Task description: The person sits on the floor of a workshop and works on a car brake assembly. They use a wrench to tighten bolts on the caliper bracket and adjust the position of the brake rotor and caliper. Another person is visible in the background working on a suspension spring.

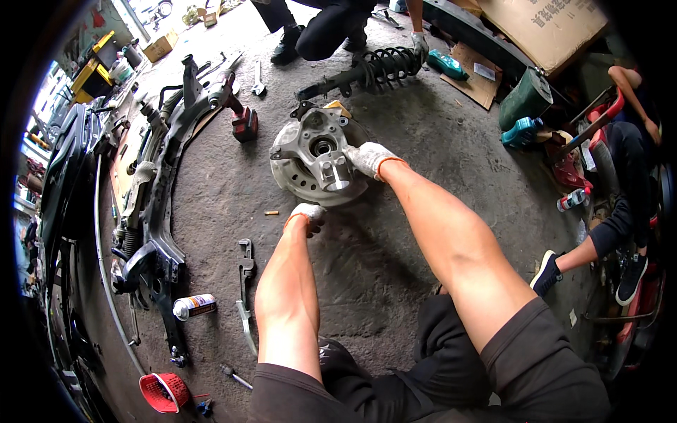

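Observation:
A grey steering knuckle with a hub and dust shield [314, 144] sits on the floor in front of me. My right hand [368, 159], in a white glove with an orange cuff, grips the knuckle's right side, fingertips partly hidden. My left hand [306, 217], gloved the same way, is just below the shield's lower rim with its fingers curled; whether it holds anything there is unclear. A red cordless impact wrench [243, 123] stands to the upper left. A pipe wrench [246, 268] lies left of my left forearm, and a small tan cylinder [271, 212] is nearby.
A subframe with steering rack [162, 176], spray can [194, 306] and red basket [163, 393] lie left. A crouching co-worker's gloved hand [419, 46] holds a coil strut [370, 70] ahead. Cardboard [539, 28], green can [525, 99] and another person's leg [585, 250] are right.

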`<state>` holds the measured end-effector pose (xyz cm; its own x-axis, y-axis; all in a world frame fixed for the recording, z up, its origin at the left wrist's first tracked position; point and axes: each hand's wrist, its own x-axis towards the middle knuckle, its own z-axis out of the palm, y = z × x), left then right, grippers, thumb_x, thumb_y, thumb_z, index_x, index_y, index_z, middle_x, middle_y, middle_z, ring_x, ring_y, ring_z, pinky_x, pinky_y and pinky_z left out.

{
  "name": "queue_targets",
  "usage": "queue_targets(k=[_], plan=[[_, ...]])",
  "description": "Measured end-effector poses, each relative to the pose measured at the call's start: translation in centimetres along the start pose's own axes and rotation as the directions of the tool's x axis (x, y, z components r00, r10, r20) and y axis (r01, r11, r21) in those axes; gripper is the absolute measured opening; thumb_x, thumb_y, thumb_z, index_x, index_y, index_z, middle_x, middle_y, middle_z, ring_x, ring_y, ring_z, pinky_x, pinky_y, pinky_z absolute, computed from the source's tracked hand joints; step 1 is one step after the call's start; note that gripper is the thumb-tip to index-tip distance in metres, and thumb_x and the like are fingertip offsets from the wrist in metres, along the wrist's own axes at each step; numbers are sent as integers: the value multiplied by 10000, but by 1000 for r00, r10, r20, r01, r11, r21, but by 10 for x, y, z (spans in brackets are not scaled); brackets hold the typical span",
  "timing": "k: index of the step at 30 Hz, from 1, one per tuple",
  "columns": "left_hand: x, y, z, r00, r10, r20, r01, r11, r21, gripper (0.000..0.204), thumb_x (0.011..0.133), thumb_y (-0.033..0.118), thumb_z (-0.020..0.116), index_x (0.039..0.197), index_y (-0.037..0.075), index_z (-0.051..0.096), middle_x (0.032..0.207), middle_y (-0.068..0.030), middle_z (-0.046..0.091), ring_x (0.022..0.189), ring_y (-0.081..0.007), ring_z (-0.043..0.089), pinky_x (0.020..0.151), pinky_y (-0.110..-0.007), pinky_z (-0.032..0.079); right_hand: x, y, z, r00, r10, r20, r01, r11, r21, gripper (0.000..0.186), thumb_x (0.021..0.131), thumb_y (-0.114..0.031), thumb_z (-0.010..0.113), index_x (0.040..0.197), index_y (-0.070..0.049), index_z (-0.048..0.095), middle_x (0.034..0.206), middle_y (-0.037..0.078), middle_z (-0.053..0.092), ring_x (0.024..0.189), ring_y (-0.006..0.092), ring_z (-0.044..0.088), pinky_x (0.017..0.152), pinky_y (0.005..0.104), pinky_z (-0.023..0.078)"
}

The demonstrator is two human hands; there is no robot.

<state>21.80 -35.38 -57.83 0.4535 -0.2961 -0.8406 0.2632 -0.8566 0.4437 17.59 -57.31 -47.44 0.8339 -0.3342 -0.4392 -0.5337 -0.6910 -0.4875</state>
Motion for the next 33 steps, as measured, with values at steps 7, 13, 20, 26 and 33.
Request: queue_targets(k=[7,13,20,26,33], plan=[[-2,-7,-4,1000,-16,25,17,999,-27,406,908,422,506,1150,115,617,1079,-67,698,821,-231,678,695,-377,501,-6,-4,-2,1000,30,-7,-30,998,46,677,935,-592,394,1149,-2,649,1090,210,674,911,324,684,796,410,520],[7,-6,-3,1000,-2,28,3,1000,-31,383,908,402,514,1143,118,618,1058,-58,702,827,-224,683,685,-373,502,-8,0,1,985,-74,-153,68,997,-44,633,934,-583,403,1050,-38,701,1027,204,682,920,347,671,829,423,518],[-4,-2,-2,1000,-20,-3,19,990,-140,337,913,393,512,1085,131,634,1003,-57,704,737,-190,635,625,-346,467,-14,7,3,910,-300,-287,259,950,-173,555,932,-519,452,817,-52,728,850,211,666,869,405,631,776,462,498],[-1,-15,-5,999,-37,-13,35,989,-143,309,912,352,501,1028,101,639,936,-43,700,661,-187,618,567,-329,444,-20,3,2,904,-331,-270,285,938,-196,514,929,-480,475,849,-34,717,865,246,648,875,423,619,767,472,498],[6,-5,2,1000,-5,-5,5,999,-44,315,898,354,511,996,88,648,918,-39,704,699,-190,643,592,-345,469,7,22,19,998,-49,-31,54,981,185,725,922,-660,395,1136,-19,657,1058,238,674,1112,403,591,895,420,439]])
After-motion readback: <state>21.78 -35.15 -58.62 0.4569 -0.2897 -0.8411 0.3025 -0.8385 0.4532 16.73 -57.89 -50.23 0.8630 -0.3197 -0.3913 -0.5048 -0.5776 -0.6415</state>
